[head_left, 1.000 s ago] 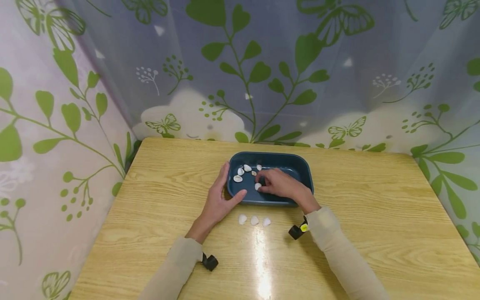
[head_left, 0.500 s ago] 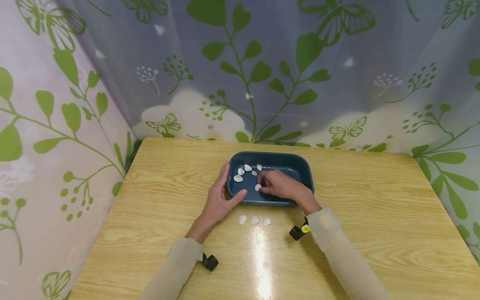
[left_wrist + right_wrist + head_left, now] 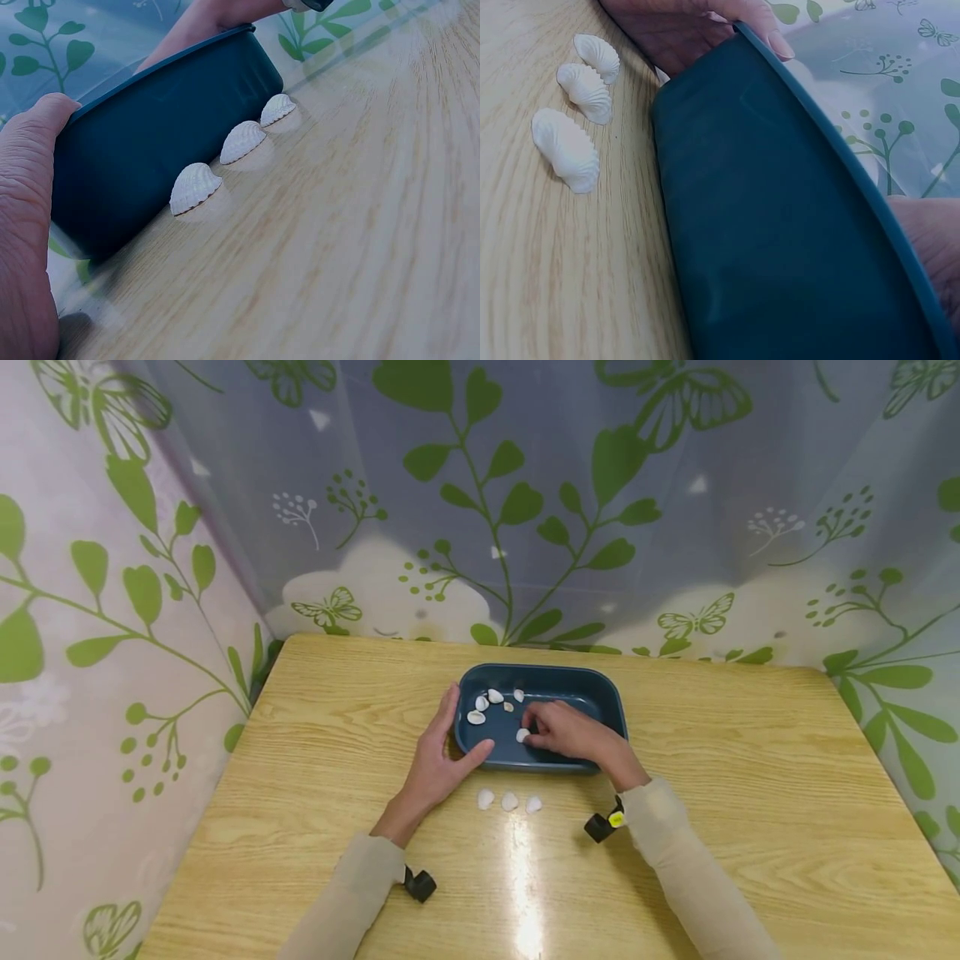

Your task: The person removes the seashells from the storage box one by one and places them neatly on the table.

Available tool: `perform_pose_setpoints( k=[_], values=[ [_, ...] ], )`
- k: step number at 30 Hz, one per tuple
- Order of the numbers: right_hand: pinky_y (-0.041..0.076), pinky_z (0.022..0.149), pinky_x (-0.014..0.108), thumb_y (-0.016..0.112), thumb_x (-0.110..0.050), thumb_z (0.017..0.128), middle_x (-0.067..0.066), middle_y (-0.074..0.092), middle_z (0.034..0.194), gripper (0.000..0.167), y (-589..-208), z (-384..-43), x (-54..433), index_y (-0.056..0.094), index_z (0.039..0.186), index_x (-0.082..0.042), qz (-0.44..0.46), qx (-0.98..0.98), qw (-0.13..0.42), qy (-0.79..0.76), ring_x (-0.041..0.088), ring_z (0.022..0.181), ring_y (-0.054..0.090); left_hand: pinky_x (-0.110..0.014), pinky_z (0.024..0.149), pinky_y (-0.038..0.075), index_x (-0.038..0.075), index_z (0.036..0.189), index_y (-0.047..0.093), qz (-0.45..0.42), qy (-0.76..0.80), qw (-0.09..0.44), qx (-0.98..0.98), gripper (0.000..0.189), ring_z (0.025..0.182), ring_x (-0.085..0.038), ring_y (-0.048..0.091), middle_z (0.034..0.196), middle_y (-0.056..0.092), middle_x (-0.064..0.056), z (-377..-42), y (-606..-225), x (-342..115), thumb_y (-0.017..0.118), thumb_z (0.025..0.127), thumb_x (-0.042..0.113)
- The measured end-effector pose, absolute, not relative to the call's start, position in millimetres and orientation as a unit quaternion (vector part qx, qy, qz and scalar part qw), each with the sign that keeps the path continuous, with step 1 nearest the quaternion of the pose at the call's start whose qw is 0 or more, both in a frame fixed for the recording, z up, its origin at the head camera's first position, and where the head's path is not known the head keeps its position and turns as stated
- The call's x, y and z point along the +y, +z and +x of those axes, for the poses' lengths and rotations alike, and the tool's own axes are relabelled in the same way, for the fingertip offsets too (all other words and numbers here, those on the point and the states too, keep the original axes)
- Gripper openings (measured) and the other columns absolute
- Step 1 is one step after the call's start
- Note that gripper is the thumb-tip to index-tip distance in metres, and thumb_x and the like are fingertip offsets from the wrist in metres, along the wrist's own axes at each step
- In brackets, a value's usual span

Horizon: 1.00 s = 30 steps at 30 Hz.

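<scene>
My right hand (image 3: 568, 732) is inside a dark blue rectangular plastic basin (image 3: 540, 767), its thumb and fingers pinching a white seashell (image 3: 522, 736) low over the basin floor. My left hand (image 3: 441, 752) rests against the basin's left end, fingers stretched along the outside and thumb on the near rim. Several other shells lie in the basin's left part, among them a white shell (image 3: 476, 717) and a small brownish shell (image 3: 507, 707). In the right wrist view the basin wall (image 3: 765, 210) hides the pinching fingertips.
Three ribbed white shells stand in a row on the wooden table (image 3: 337, 718) before the basin: a left shell (image 3: 195, 187), a middle shell (image 3: 244, 141) and a right shell (image 3: 277, 109). A patterned curtain (image 3: 555, 510) hangs behind the table.
My right hand has shifted slightly to the right inside the basin, bringing the pinched seashell along. My left hand and the shells on the table have stayed where they were.
</scene>
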State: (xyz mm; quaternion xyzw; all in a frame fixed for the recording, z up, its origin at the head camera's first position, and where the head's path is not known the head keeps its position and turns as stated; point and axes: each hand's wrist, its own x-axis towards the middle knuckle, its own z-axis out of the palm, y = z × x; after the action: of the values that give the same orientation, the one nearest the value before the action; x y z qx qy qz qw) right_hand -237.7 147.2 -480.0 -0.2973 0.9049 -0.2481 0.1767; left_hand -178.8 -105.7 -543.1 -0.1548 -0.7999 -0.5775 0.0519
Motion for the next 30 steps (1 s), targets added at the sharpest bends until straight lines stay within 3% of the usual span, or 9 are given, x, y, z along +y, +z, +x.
perform_pose_setpoints(
  k=[7,15,30],
  values=[
    [0.043,0.062,0.028,0.071,-0.016,0.101,-0.002,0.054,0.069,0.015,-479.7,-235.2,153.3,0.068,0.111,-0.004,-0.307,0.902,0.168,-0.253,0.010,0.060,0.048,-0.051,0.128,0.016,0.016,0.169,0.016,-0.154,-0.575,0.053,-0.802,0.101,0.161,-0.017,0.009,0.175,0.014,-0.009,-179.1,-543.3,-105.9,0.077,0.094,0.046],
    [0.042,0.061,0.027,0.072,-0.015,0.100,-0.003,0.052,0.068,0.016,-470.1,-227.4,163.8,0.068,0.111,-0.004,-0.301,0.905,0.155,-0.258,0.009,0.058,0.047,-0.048,0.129,0.015,0.023,0.170,0.015,-0.150,-0.574,0.049,-0.804,0.100,0.160,-0.013,0.009,0.176,0.014,-0.006,-179.0,-543.6,-105.4,0.077,0.094,0.045],
    [0.040,0.057,0.027,0.069,-0.019,0.103,-0.007,0.045,0.066,0.017,-446.1,-191.6,183.6,0.066,0.114,-0.007,-0.300,0.902,0.117,-0.287,0.007,0.053,0.039,-0.052,0.128,0.017,0.019,0.169,0.014,-0.159,-0.571,0.055,-0.804,0.102,0.161,-0.017,0.010,0.176,0.013,-0.009,-179.2,-543.8,-105.8,0.077,0.094,0.045]
  ],
)
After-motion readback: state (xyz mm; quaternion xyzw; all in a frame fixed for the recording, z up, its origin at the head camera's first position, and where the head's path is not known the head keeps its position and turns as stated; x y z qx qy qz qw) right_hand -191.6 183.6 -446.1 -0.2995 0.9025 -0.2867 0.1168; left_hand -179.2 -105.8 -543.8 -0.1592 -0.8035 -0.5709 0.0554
